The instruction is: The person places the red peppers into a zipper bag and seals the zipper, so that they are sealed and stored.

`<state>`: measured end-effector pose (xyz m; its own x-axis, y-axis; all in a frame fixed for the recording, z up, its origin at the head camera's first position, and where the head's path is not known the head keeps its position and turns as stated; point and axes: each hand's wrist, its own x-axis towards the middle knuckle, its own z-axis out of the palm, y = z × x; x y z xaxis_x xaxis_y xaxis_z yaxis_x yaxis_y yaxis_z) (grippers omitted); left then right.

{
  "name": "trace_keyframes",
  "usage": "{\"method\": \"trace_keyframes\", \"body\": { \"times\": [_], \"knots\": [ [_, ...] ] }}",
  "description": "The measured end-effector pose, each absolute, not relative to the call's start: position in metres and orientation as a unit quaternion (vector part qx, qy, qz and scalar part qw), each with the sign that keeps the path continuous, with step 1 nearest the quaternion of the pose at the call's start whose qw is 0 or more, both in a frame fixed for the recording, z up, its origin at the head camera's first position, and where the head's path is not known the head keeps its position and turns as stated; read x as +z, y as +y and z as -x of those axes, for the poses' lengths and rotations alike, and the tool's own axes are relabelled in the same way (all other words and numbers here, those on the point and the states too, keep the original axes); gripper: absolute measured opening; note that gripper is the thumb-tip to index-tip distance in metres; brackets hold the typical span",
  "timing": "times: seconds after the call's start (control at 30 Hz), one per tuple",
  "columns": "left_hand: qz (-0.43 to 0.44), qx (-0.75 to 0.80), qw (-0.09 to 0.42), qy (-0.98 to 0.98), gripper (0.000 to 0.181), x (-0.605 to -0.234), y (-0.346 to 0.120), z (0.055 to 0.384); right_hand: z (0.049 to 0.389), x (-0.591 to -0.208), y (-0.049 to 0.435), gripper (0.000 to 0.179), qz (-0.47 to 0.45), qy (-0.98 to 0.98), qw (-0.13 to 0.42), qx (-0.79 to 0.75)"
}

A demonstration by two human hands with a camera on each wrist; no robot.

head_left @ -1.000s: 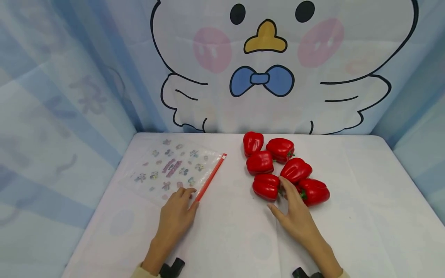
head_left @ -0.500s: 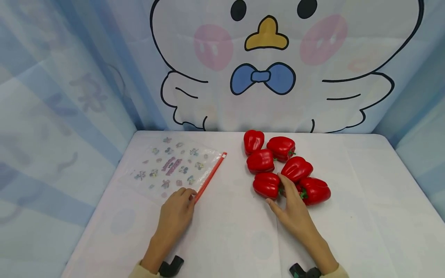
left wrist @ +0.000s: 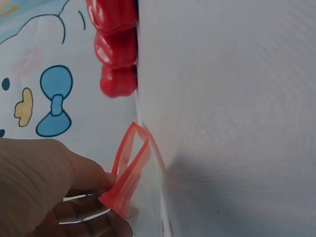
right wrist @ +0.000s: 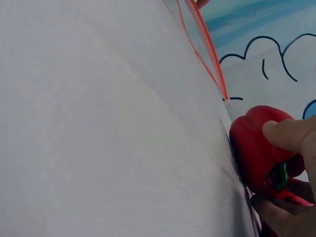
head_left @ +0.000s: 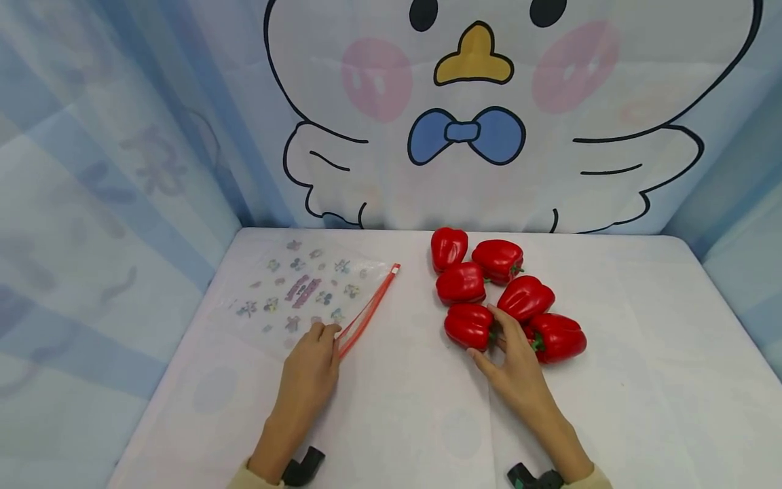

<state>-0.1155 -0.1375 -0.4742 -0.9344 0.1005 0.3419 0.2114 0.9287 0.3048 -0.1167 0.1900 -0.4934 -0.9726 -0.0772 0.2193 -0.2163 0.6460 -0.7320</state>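
My left hand (head_left: 309,367) pinches the near end of the red zip edge of a clear zip bag (head_left: 305,292), printed with small figures and lying flat on the table's left side. In the left wrist view, the red zip edge (left wrist: 129,180) is parted into a narrow loop between thumb and fingers. On the right, my right hand (head_left: 519,387) grips the nearest red bell pepper (head_left: 467,327) at its stem end. The right wrist view has the thumb on top of this bell pepper (right wrist: 254,143), its green stem facing the palm and the fingers below.
Several other red bell peppers cluster behind and right of the gripped one, including one at the right (head_left: 559,338) and one at the back (head_left: 449,248). A white cloth covers the table (head_left: 415,414). A curtain with a cartoon bird (head_left: 464,190) hangs behind.
My left hand has lifted the near part of the bag's red edge, and its two strips have come apart. My right hand has closed in on the nearest bell pepper.
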Motion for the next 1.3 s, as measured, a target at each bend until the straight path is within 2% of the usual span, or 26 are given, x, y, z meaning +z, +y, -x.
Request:
{"method": "trace_keyframes", "body": {
  "times": [0.63,0.77,1.1,1.3],
  "knots": [
    [0.1,-0.157,0.223,-0.957,0.017,-0.48,-0.13,0.114,0.116,-0.489,0.166,0.087,-0.11,-0.883,0.051,0.452],
    [0.105,-0.151,0.22,-0.958,0.017,-0.477,-0.131,0.112,0.116,-0.487,0.159,0.087,-0.114,-0.878,0.043,0.462],
    [0.09,-0.151,0.175,-0.969,0.018,-0.472,-0.13,0.107,0.121,-0.488,0.151,0.084,-0.127,-0.867,0.04,0.481],
    [0.077,-0.149,0.192,-0.967,0.012,-0.472,-0.132,0.108,0.121,-0.486,0.144,0.084,-0.127,-0.861,0.027,0.492]
  ]
}}
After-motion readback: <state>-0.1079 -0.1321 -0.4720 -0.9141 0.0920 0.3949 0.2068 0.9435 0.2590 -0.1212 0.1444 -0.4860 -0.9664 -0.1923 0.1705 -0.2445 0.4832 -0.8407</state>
